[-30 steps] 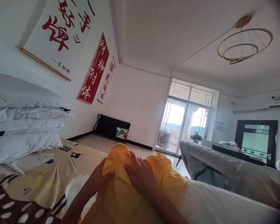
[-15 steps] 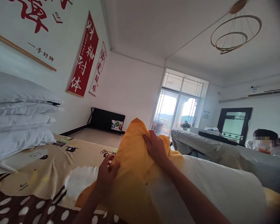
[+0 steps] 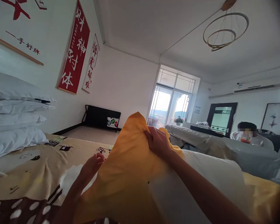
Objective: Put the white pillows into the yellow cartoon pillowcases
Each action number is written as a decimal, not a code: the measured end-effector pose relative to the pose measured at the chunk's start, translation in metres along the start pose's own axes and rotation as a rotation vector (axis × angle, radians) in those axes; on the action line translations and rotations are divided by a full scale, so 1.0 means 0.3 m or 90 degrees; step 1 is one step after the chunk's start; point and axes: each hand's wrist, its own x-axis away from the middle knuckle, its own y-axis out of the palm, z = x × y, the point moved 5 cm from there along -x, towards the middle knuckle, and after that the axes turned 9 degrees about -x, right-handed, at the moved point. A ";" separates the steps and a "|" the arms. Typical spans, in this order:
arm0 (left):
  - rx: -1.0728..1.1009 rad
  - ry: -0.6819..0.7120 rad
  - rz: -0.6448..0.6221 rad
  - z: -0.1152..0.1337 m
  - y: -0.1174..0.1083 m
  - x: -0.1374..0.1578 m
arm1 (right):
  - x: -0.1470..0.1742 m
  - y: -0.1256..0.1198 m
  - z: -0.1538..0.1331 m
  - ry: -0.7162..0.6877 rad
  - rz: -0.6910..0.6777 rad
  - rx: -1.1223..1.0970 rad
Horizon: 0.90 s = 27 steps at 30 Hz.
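Observation:
A yellow cloth cover (image 3: 128,155) rises to a pointed corner in front of me, with a pale area low on its right side. My right hand (image 3: 157,140) grips a fold near the top right of it, thumb on the near face and fingers behind. My left hand (image 3: 94,163) is at the cover's left edge with its fingers loosely bent and apart; part of the hand is hidden by the cloth. A plump white piece of bedding (image 3: 214,171) lies to the right under my right forearm.
Stacked white pillows (image 3: 16,121) stand at the left on a beige patterned blanket (image 3: 53,165). Beyond are a black folded frame (image 3: 100,116) against the wall and a plastic-covered table (image 3: 200,137). A person (image 3: 247,133) sits behind it at the right.
My left hand has moved left, off the front of the yellow cover to its edge. My right hand keeps its grip. The view has turned slightly right.

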 end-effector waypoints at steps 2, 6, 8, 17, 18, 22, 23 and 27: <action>-0.020 0.015 -0.051 0.027 0.004 0.008 | 0.003 0.007 -0.017 -0.025 0.012 -0.012; -0.143 0.060 -0.186 0.070 0.081 0.044 | 0.014 0.009 -0.044 -0.071 0.039 -0.023; -0.133 0.052 -0.193 0.061 0.116 0.053 | 0.022 0.006 -0.051 -0.085 0.032 -0.025; 0.199 0.084 -0.028 -0.011 -0.012 0.013 | 0.140 -0.097 -0.175 -0.111 0.045 -0.159; 0.219 0.112 -0.009 0.008 -0.043 0.018 | 0.151 -0.105 -0.200 -0.127 0.037 -0.177; 0.125 0.125 -0.133 0.114 -0.038 0.069 | 0.156 -0.112 -0.262 -0.181 0.013 -0.212; 0.059 0.112 -0.194 0.137 -0.005 0.086 | 0.151 -0.108 -0.264 -0.180 0.014 -0.207; -0.107 0.036 -0.305 0.156 0.127 0.119 | 0.140 -0.075 -0.244 -0.144 0.019 -0.174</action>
